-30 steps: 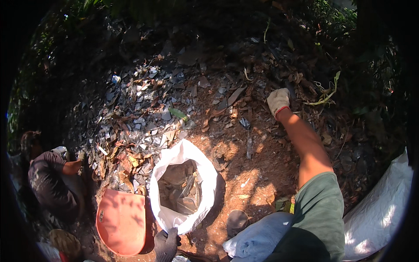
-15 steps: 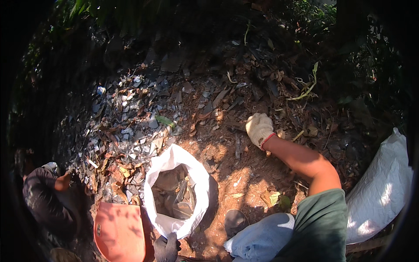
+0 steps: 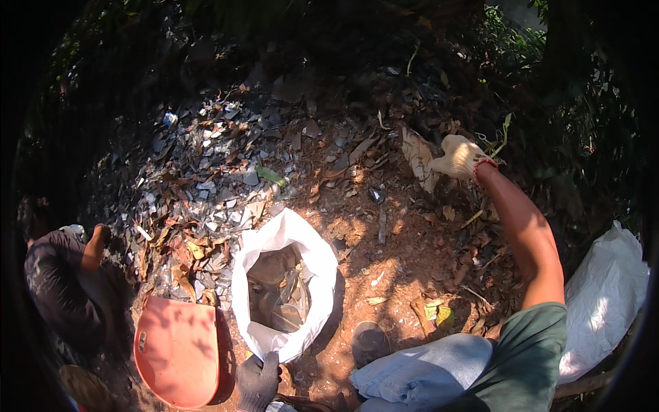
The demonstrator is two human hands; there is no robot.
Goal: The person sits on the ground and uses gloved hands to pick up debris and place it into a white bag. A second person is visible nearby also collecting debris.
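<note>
My right hand [image 3: 458, 157], in a cream knitted glove with a red cuff, is closed on the edge of a flat, mottled pale-brown piece [image 3: 416, 156]. It holds this piece tilted up over the dark littered ground; its material is unclear. At the bottom, my left hand [image 3: 257, 382], in a dark grey glove, grips the near rim of an open white sack [image 3: 320, 275]. Dark flat pieces [image 3: 276, 288] lie inside the sack.
An orange scoop-shaped plastic piece [image 3: 177, 350] lies left of the sack. Broken shards [image 3: 213, 199] and dry leaves cover the ground beyond. Another person [image 3: 65, 281] crouches at far left. A second white sack [image 3: 604, 305] stands at right. My shoe [image 3: 371, 343] rests on reddish soil.
My right hand has moved up and to the right, away from the soil, and the flat pale-brown piece now shows raised in it. My left hand stays on the sack rim.
</note>
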